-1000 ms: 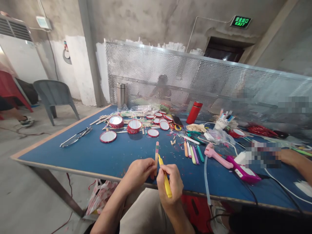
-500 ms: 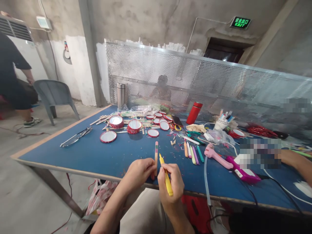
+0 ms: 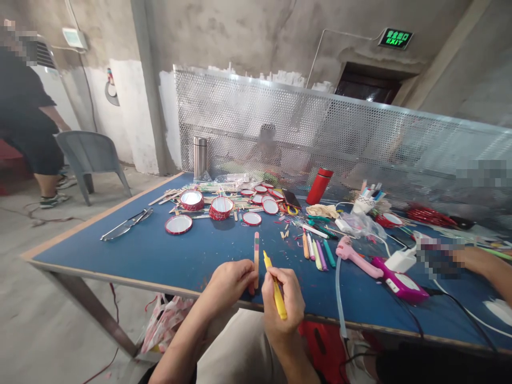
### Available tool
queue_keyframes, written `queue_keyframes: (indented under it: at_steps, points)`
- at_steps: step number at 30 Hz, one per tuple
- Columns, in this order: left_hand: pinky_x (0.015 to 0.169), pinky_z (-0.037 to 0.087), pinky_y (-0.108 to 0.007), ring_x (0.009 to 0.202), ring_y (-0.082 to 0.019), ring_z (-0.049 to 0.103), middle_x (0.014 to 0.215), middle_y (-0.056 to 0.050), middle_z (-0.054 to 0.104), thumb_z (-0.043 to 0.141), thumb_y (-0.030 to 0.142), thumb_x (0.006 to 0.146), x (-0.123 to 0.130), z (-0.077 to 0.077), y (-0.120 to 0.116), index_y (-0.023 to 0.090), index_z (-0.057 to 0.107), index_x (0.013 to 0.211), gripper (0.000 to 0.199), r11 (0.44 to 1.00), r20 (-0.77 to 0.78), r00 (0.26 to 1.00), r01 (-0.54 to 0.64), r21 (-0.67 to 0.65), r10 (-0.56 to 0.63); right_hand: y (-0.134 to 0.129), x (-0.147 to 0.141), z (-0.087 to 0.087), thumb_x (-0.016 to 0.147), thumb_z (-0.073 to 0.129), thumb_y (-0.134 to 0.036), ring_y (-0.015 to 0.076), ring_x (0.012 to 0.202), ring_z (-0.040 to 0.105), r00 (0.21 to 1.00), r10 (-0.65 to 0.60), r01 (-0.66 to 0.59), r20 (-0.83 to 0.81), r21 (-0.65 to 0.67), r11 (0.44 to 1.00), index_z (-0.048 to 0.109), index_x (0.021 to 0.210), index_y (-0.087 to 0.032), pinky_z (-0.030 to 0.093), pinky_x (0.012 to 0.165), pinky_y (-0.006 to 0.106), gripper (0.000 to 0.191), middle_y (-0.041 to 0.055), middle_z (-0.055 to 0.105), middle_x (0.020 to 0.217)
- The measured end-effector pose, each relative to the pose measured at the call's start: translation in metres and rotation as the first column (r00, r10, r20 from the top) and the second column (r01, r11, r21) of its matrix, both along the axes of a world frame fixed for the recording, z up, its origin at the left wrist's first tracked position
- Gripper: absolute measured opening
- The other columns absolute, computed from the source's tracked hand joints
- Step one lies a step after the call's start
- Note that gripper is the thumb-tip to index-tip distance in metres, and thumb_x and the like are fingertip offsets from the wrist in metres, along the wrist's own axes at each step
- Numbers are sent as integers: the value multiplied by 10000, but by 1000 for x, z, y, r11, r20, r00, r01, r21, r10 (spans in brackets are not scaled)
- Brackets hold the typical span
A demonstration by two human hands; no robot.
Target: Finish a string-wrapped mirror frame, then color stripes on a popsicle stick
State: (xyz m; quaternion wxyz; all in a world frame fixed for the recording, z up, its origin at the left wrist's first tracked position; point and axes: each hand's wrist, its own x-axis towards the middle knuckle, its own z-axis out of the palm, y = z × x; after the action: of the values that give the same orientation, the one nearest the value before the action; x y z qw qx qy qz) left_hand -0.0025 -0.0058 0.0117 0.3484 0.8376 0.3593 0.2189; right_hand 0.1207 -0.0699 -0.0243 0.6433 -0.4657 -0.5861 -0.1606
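Note:
My left hand [image 3: 234, 280] rests at the table's front edge, its fingers closed on the lower part of a wooden craft stick [image 3: 256, 256]. The stick points away from me and bears pink and green colour bands near its far end. My right hand [image 3: 285, 298] holds a yellow marker [image 3: 276, 288] like a pen. The marker's tip is just right of the stick, apart from it. Several coloured markers [image 3: 317, 253] lie on the table to the right.
Round red-rimmed pieces [image 3: 178, 224], glasses [image 3: 126, 225] and a red bottle [image 3: 319, 186] stand or lie farther back. A pink glue gun [image 3: 360, 260] and a magenta power strip [image 3: 400, 282] lie right, near another person's arm [image 3: 484, 266].
My right hand and the yellow marker have shifted slightly right, away from the stick. My left hand has hardly moved. The person at the far left has moved right, and the other person's hand has drawn right.

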Motion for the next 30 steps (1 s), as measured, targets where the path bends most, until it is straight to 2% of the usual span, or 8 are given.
queue_keyframes:
  at_steps: [9,16,25,30]
  points:
    - [597,362,-182,630,-103,572,686,34,683,407,311,890,-1,-3,2,205,586,707,278,1000,13,1000,3,28,-3,-2,1,0,866,529,-36,136,743,597,993,100,-96,64,-52,994,586,985,-176,529,664,264,192,37,610,798]
    - [580,346,-188,595,-104,551,629,35,654,427,283,875,2,0,0,203,571,644,283,998,-50,997,-49,36,51,1,-1,0,863,525,-27,134,722,595,1000,-10,10,10,12,1000,591,956,-172,525,651,262,185,33,609,777]
    - [582,338,-203,620,-121,580,667,13,676,421,262,884,6,-4,0,208,585,678,268,992,-111,988,-97,83,106,1,-1,0,859,531,-44,143,728,612,998,36,-35,48,-19,999,597,959,-175,534,653,266,177,37,618,781]
    - [582,343,-203,595,-113,561,636,25,664,424,267,882,5,-3,1,206,586,658,283,994,-107,991,-69,83,77,1,-3,1,869,514,-49,137,697,601,1000,-16,16,2,-14,1000,596,930,-173,523,636,258,161,32,606,754]
